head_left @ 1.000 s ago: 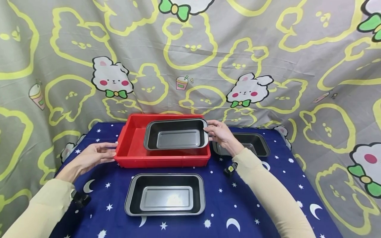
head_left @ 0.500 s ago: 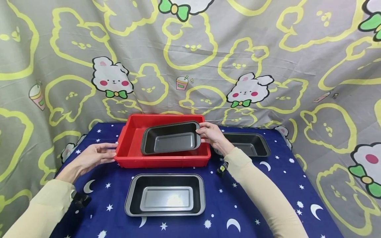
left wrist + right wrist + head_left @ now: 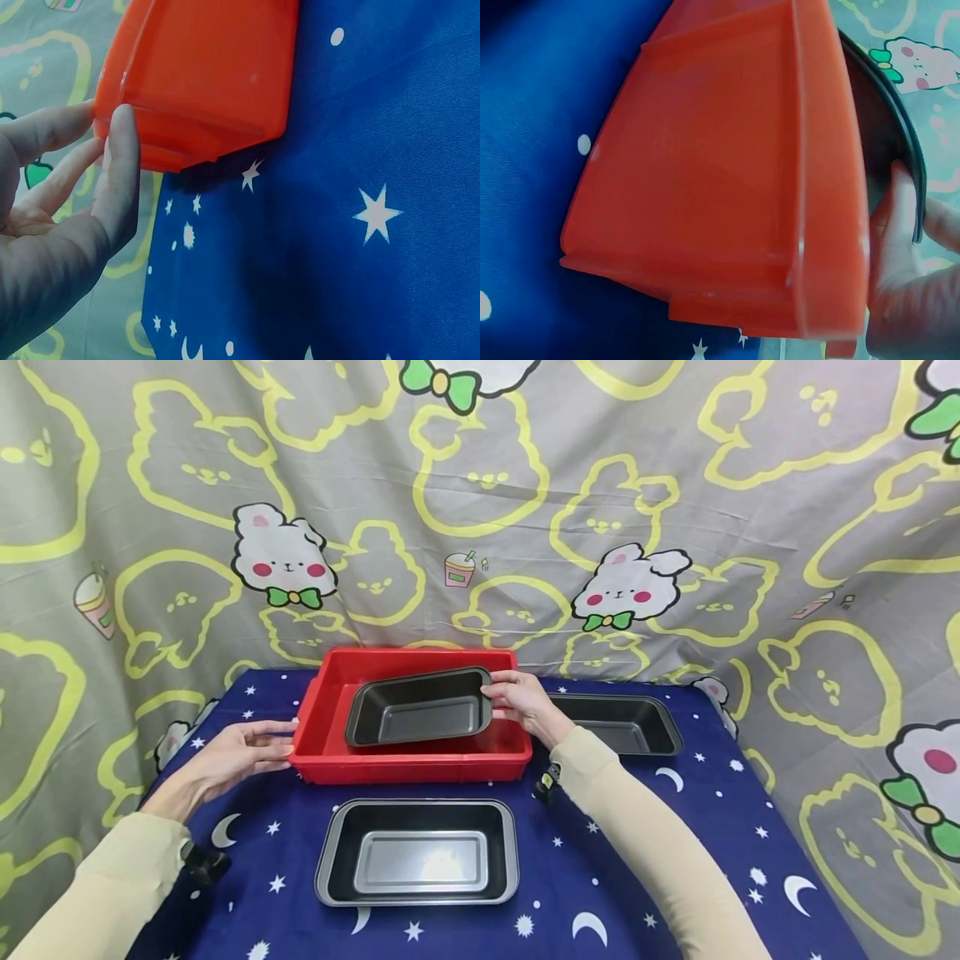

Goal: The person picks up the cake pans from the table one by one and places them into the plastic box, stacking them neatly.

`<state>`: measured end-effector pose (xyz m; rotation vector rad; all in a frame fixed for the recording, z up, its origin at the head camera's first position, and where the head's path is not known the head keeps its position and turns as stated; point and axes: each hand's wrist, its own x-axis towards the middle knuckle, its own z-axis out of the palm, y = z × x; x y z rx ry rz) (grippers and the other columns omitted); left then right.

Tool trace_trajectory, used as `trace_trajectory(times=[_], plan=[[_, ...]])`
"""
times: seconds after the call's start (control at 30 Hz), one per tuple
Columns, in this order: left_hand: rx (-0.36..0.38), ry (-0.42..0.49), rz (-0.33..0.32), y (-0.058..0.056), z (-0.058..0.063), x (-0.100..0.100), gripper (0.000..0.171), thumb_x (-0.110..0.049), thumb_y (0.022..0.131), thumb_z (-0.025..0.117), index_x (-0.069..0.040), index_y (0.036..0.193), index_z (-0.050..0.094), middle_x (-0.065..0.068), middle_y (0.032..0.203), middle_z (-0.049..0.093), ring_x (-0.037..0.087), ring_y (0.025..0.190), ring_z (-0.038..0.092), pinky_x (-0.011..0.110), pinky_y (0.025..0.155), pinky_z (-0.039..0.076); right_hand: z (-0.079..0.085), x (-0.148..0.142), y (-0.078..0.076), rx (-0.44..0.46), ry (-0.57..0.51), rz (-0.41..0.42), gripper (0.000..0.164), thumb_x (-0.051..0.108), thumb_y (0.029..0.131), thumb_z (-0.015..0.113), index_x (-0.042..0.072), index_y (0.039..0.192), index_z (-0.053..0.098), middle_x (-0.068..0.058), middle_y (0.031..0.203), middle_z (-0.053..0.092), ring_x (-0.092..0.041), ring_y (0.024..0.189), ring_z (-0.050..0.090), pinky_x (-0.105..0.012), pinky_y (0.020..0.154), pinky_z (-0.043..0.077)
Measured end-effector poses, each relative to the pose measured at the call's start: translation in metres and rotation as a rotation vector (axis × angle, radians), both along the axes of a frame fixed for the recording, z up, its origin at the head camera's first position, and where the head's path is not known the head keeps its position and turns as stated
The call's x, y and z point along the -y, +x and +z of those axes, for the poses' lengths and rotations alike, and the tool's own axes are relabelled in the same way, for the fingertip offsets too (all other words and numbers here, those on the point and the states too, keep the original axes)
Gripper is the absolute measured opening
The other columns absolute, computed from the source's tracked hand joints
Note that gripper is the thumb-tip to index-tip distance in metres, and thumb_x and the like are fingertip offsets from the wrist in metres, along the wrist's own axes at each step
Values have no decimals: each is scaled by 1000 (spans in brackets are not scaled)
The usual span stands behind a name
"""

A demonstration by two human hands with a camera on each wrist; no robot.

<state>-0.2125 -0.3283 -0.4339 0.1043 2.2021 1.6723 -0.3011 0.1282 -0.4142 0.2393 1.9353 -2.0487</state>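
Observation:
In the head view my right hand (image 3: 522, 702) pinches the right rim of a dark loaf pan (image 3: 423, 710). The pan sits tilted within the red plastic bin (image 3: 405, 768), right end higher; whether its left end touches the floor cannot be told. In the right wrist view the thumb (image 3: 900, 217) lies inside the pan's rim (image 3: 907, 142), and the bin's wall (image 3: 705, 165) hides the rest. My left hand (image 3: 236, 756) touches the bin's left end with nearly straight fingers. In the left wrist view its fingertips (image 3: 122, 124) meet the bin's corner (image 3: 187, 97).
A second loaf pan (image 3: 416, 893) lies on the blue star-patterned cloth (image 3: 547, 877) in front of the bin. Another loaf pan (image 3: 633, 727) lies right of the bin, partly behind the right hand and forearm. A patterned curtain (image 3: 510, 468) hangs behind the table.
My right hand has carried the loaf pan leftward and down into the red bin, the pan's left end tipping lower. The left hand and the other pans have stayed put.

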Motion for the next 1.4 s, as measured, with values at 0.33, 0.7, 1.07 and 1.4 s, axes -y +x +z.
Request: trace_trajectory(times=[0.33,0.7,1.07,1.4], plan=[[2,-20,6,2,1,-1,76,-14,101,72,12,159,31,4,130,73,6,103,76,32,95,64,-4,11,-7,-2,62,20,45,3,97,72,-2,139,58,-2,86,72,-10,65,68,-22,56,61],[17,10,-11,-1,1,2,76,-12,101,70,12,160,28,-3,120,77,6,102,76,27,93,64,-5,19,-12,-35,258,101,44,0,95,72,-7,136,59,-7,87,71,-10,64,68,-21,53,60],[14,-2,-10,-2,3,1,75,-13,102,70,11,160,29,-5,121,76,6,103,76,26,92,64,-1,20,-14,-39,456,186,48,4,96,74,-9,139,59,-25,121,71,-17,77,71,-34,69,67],[15,0,-11,-2,2,1,75,-13,102,70,11,160,29,-4,122,76,5,103,76,27,92,64,5,15,-8,-118,561,183,33,5,97,72,-7,127,69,-27,117,75,-29,81,80,-36,66,68]])
